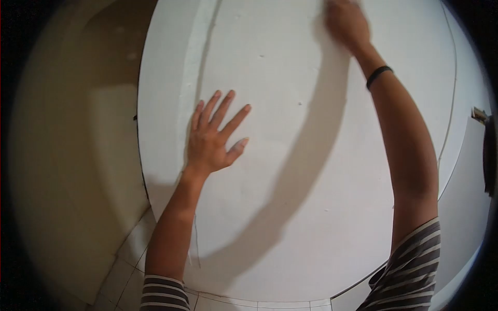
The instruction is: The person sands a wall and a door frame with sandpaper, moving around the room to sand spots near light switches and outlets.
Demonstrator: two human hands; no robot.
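Observation:
A large white panel point(270, 171), which looks like a door, fills the middle of the view. My left hand point(210, 142) lies flat on its left part, fingers spread, holding nothing. Higher up, at the top edge of the view, my right hand point(348, 26) is at the panel's surface with its fingers curled closed. It is slightly blurred, and whatever may be inside the fingers is hidden. A dark band point(379, 76) circles my right wrist. Several small marks dot the panel, and my right arm casts a long shadow across it.
A beige wall point(62, 171) stands to the left. White floor tiles point(280, 305) run along the bottom below the panel. At the far right are a brass-coloured metal fitting point(479, 115) and a dark object point(489, 155) on a white surface.

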